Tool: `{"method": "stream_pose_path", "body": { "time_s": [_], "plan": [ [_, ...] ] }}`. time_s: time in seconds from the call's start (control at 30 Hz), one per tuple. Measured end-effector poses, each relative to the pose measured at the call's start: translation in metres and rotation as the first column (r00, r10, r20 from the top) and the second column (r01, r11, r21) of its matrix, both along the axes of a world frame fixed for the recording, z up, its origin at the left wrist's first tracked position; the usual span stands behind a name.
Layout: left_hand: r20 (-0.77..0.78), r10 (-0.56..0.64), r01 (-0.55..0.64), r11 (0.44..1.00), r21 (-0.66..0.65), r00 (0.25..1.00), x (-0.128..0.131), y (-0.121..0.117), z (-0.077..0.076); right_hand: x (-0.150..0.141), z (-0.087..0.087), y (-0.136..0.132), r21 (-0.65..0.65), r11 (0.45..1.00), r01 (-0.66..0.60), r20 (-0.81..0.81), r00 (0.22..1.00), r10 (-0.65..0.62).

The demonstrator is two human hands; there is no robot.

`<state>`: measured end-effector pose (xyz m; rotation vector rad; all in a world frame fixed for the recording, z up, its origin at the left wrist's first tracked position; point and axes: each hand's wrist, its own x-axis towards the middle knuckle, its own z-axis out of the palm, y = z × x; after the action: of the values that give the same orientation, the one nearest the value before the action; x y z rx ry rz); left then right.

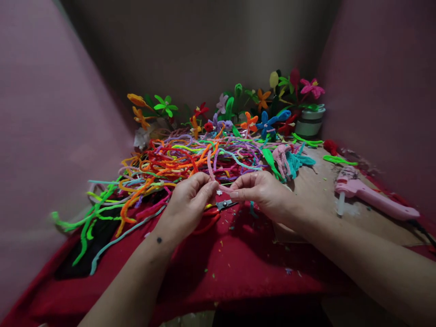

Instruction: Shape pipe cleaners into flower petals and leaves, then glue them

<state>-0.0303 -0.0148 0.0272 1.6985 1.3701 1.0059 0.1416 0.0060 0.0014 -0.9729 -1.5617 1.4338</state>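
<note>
A pale pink pipe cleaner runs between my two hands, one length of it rising upward from my left fingers. My left hand pinches it between thumb and forefinger. Just to the right, my right hand pinches its other end with the fingertips. Below and between the hands, pliers or scissors with a dark metal head and red handles lie on the red cloth. Behind the hands spreads a big tangled heap of coloured pipe cleaners.
A pink hot glue gun lies on a cardboard sheet at the right. Pipe-cleaner flowers and a striped pot stand at the back. A black flat object lies at the left. Pink panels flank both sides.
</note>
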Motion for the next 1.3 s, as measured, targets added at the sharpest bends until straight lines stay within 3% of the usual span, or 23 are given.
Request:
{"method": "stream_pose_path", "body": {
  "time_s": [0.07, 0.13, 0.17, 0.2, 0.27, 0.33, 0.4, 0.5, 0.6, 0.77, 0.93, 1.07, 1.2, 1.3],
  "plan": [
    [0.142, -0.013, 0.030, 0.992, -0.124, 0.990, -0.001, 0.002, -0.003, -0.002, 0.002, -0.005, 0.248, 0.963, 0.105, 0.090, 0.987, -0.130],
    [0.311, -0.006, 0.086, 0.966, -0.244, 0.950, -0.002, 0.004, -0.005, -0.003, 0.003, -0.010, 0.504, 0.849, 0.162, 0.108, 0.963, -0.248],
    [0.374, 0.002, 0.110, 0.954, -0.278, 0.928, -0.003, 0.005, -0.005, -0.003, 0.004, -0.011, 0.569, 0.805, 0.167, 0.102, 0.958, -0.270],
    [0.411, 0.012, 0.120, 0.949, -0.292, 0.911, -0.004, 0.006, -0.005, -0.003, 0.004, -0.012, 0.575, 0.802, 0.162, 0.095, 0.960, -0.262],
    [0.422, 0.019, 0.110, 0.955, -0.277, 0.906, -0.006, 0.006, -0.005, -0.003, 0.004, -0.010, 0.424, 0.897, 0.126, 0.070, 0.983, -0.171],
    [0.412, 0.018, 0.091, 0.966, -0.243, 0.911, -0.007, 0.006, -0.003, -0.002, 0.003, -0.005, 0.179, 0.982, 0.053, -0.020, 0.999, -0.051],
    [0.404, 0.016, 0.079, 0.973, -0.217, 0.914, -0.007, 0.005, 0.000, -0.001, 0.000, -0.001, 0.010, 0.999, -0.033, -0.143, 0.989, 0.034],
    [0.382, 0.009, 0.068, 0.980, -0.188, 0.924, -0.005, 0.003, 0.002, 0.000, -0.003, 0.002, -0.074, 0.992, -0.099, -0.227, 0.971, 0.080],
    [0.343, -0.009, 0.066, 0.986, -0.156, 0.939, -0.003, 0.001, 0.002, -0.001, -0.002, -0.001, -0.061, 0.996, -0.065, -0.168, 0.984, 0.054],
    [0.217, -0.003, 0.018, 0.997, -0.069, 0.976, -0.004, 0.002, 0.000, 0.000, 0.006, -0.006, 0.127, 0.990, 0.063, 0.072, 0.995, -0.072],
    [0.178, -0.018, 0.031, 0.997, -0.068, 0.984, -0.003, 0.001, 0.005, -0.001, 0.006, -0.008, 0.047, 0.997, -0.059, -0.044, 0.997, 0.061],
    [0.113, -0.015, 0.018, 1.000, -0.025, 0.993, 0.002, -0.002, 0.004, -0.004, 0.005, -0.008, 0.057, 0.998, -0.039, -0.036, 0.998, 0.042],
    [-0.098, 0.044, -0.019, 0.970, 0.240, 0.994, 0.004, -0.004, -0.003, -0.006, 0.007, -0.010, 0.074, 0.997, 0.024, -0.034, 0.999, -0.022],
    [-0.285, 0.113, 0.045, 0.868, 0.495, 0.952, 0.004, -0.004, -0.009, -0.006, 0.009, -0.012, 0.142, 0.988, 0.068, -0.015, 0.998, -0.066]
  ]
}}
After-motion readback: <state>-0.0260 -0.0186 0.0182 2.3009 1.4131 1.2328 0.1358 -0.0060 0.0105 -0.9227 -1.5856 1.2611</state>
